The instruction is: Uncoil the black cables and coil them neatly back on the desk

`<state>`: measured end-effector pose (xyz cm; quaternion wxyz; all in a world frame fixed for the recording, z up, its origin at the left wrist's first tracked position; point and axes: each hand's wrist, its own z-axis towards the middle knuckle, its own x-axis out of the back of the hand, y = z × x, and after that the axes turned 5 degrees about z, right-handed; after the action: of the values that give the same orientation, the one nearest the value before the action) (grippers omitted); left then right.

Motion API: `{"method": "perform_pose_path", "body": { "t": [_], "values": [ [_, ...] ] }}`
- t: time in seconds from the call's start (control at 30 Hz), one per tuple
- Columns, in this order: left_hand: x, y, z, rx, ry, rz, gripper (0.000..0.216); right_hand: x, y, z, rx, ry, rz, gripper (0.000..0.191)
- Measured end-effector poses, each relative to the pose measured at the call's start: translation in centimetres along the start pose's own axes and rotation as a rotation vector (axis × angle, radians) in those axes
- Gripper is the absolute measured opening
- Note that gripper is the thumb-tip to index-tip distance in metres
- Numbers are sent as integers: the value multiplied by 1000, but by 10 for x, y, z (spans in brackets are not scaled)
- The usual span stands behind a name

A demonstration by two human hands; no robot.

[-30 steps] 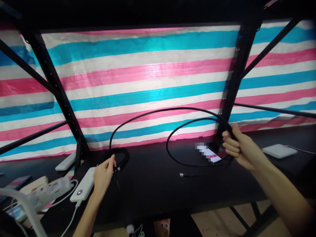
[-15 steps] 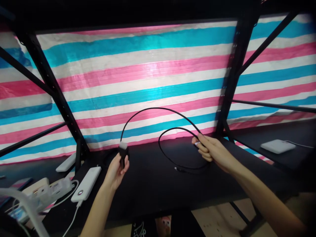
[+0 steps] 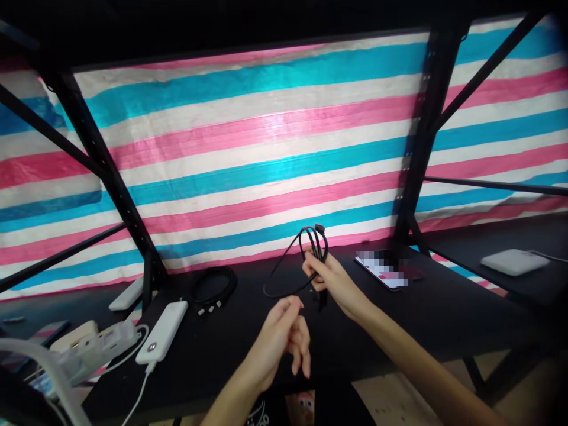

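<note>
My right hand [image 3: 326,275] is closed around a black cable [image 3: 316,239] gathered into several loops above the black shelf. One dark plug of this cable points up over the fingers, and another end hangs beneath the hand. A wider loop of it droops to the left. Just below that loop is my left hand [image 3: 281,340], its fingers loosely bent and apart, with nothing visible in them. To the left on the shelf lies a second black cable [image 3: 214,290], coiled, its metal connectors facing me.
A smartphone [image 3: 381,271] lies right of my right hand. On the left are a white power bank [image 3: 162,332] with a cord and a power strip with plugs [image 3: 106,343]. Another white device [image 3: 515,261] sits far right. Black metal posts [image 3: 410,148] stand either side before striped sheeting.
Before, my hands held the black cable stretched between them in a wide arc. Now my left hand has let go of its plug and moved right, and the cable is bundled in my right hand.
</note>
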<state>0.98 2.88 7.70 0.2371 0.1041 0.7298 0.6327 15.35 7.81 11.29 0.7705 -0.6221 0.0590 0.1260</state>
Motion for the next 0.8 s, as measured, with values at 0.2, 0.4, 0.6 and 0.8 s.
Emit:
{"method": "perform_pose_path", "body": {
  "t": [0.2,0.4,0.6,0.8],
  "values": [
    [38,10,-9,-373,518,628,32,21,-31,-3,-124,-226,107,29],
    [56,26,3,-621,728,747,84,30,-69,-11,-169,-563,-259,31],
    [44,38,14,-526,479,475,26,19,-88,-8,116,-328,-517,31],
    [34,48,10,-446,428,-76,58,22,-72,11,226,-43,-385,31]
  ]
}}
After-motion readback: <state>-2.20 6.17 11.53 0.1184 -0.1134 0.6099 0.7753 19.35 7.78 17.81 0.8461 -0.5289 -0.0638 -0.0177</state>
